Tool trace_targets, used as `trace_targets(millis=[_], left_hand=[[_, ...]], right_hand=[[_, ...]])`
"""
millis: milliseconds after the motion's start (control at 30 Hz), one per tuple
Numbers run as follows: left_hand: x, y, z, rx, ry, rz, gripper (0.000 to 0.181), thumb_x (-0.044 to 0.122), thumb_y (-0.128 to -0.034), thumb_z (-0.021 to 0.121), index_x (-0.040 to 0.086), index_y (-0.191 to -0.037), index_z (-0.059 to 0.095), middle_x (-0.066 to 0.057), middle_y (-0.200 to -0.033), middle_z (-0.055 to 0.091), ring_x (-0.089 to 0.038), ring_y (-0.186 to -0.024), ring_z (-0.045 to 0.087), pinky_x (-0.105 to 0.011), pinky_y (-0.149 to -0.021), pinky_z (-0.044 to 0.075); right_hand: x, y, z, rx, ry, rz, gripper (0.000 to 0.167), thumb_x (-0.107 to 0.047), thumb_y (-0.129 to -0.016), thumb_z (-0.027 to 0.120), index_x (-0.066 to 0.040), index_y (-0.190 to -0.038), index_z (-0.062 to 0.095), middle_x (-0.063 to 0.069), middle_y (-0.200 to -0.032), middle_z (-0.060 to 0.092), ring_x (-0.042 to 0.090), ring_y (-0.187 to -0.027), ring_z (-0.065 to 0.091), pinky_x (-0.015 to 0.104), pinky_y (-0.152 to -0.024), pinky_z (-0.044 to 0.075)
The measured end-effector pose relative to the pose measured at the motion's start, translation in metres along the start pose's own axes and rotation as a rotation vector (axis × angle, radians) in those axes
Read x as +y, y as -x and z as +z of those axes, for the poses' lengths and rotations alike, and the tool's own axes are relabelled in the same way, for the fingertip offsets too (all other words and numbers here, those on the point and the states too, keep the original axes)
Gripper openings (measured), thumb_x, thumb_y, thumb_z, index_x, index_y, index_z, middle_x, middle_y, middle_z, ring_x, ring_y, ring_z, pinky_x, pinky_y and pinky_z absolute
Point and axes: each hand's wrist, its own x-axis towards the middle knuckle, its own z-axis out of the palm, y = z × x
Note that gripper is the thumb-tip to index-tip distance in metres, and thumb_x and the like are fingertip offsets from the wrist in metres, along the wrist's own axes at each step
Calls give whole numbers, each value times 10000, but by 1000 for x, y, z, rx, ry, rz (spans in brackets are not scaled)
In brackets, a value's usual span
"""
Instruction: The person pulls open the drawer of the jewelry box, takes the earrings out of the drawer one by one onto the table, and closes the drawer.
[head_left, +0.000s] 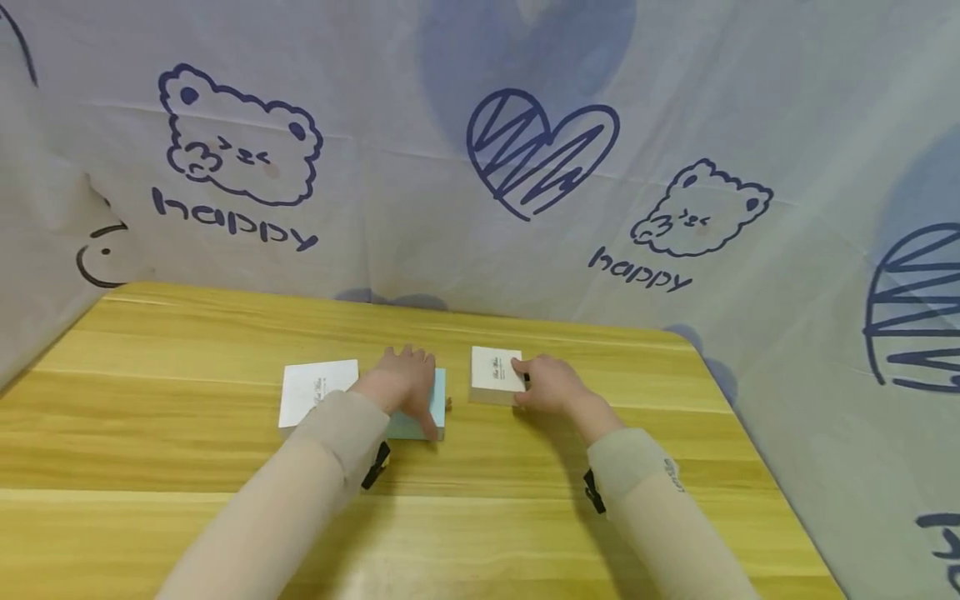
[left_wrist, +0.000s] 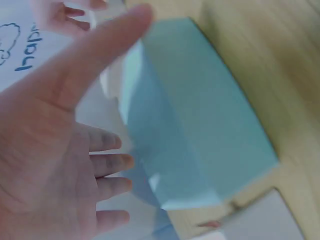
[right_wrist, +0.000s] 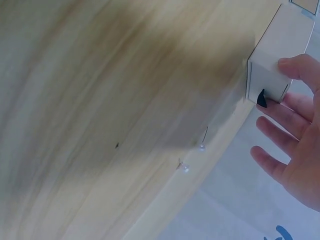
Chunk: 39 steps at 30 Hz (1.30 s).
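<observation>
A light blue box (head_left: 437,402) lies mid-table, partly covered by my left hand (head_left: 396,382). That hand spreads its fingers over the box with the thumb at the near side; in the left wrist view the fingers are straight and the blue box (left_wrist: 200,115) fills the middle. To the right, a small white box (head_left: 495,369) with dark lettering is pinched at its right end by my right hand (head_left: 552,383). In the right wrist view a black ribbon tab (right_wrist: 262,98) sticks out of the white box (right_wrist: 270,70) beside my fingers.
A larger white box (head_left: 315,390) with lettering stands left of the blue one. Two small earrings with pearly ends, one earring (right_wrist: 202,146) and another earring (right_wrist: 183,167), lie on the wooden table (head_left: 480,517). A printed cloth (head_left: 420,183) hangs behind it.
</observation>
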Motion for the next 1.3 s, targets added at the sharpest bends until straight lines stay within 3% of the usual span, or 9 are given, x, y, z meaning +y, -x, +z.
trace_targets(millis=[100,233,500,700,833,900,1000,1133,1300], left_hand=[[-6,4,3,-5,-17,-15,1027,478,-663,807,-12,-1424,323,-215,-1468,332,-412,-1369,284,-609,-1109,179],[-7,4,9,18,59,-17,952,394,-655,834,-11,-1381,370,-213,-1415,379,-413,-1314,351,-673,-1031,254],[1,2,18,13,145,27,964,352,-653,840,-21,-1383,335,-190,-1411,358,-363,-1282,340,-484,-999,411],[7,3,17,15,106,11,972,364,-646,844,-14,-1386,339,-174,-1398,375,-337,-1278,353,-461,-986,430],[6,4,16,9,95,-10,982,368,-649,845,-9,-1395,330,-176,-1409,367,-344,-1298,341,-453,-982,439],[7,4,16,6,86,-18,985,370,-651,844,-7,-1399,326,-176,-1417,361,-348,-1313,329,-450,-991,435],[9,3,15,5,78,-22,969,381,-654,838,-7,-1388,337,-179,-1411,368,-359,-1315,329,-494,-996,422],[14,2,15,7,73,-22,931,399,-651,834,-6,-1350,370,-177,-1361,406,-361,-1286,367,-587,-989,388],[19,1,16,12,37,-28,906,404,-635,841,-2,-1314,400,-163,-1292,458,-344,-1243,421,-604,-997,372]], right_hand=[[0,-1,-1,0,5,18,641,-264,-834,669,-99,-1402,421,203,-1262,578,215,-768,474,318,-732,403],[-1,-3,0,5,18,20,636,-286,-846,652,-111,-1409,415,211,-1259,573,240,-855,518,349,-780,429],[2,-7,5,56,32,-1,631,-217,-854,598,-60,-1424,378,213,-1238,581,311,-1003,540,415,-798,459],[1,-9,5,115,58,-24,727,-301,-887,599,-47,-1475,256,213,-1399,446,413,-1297,382,538,-1060,329],[-13,-6,-2,230,28,-58,540,-332,-887,613,-33,-1323,505,180,-1276,571,362,-1195,503,491,-1013,398],[-21,-2,-6,243,-12,-72,397,-299,-889,605,-38,-1187,620,147,-1152,650,315,-1077,588,448,-939,459],[-33,4,-6,179,-110,-60,298,-271,-888,602,-57,-1081,677,111,-1028,694,259,-948,641,403,-853,505],[-45,6,-1,72,-228,-16,276,-263,-890,617,-68,-1076,676,78,-1000,688,205,-914,632,368,-827,509],[-53,5,7,-8,-289,-44,251,-232,-873,646,-50,-1040,686,60,-948,694,158,-849,627,313,-771,510]])
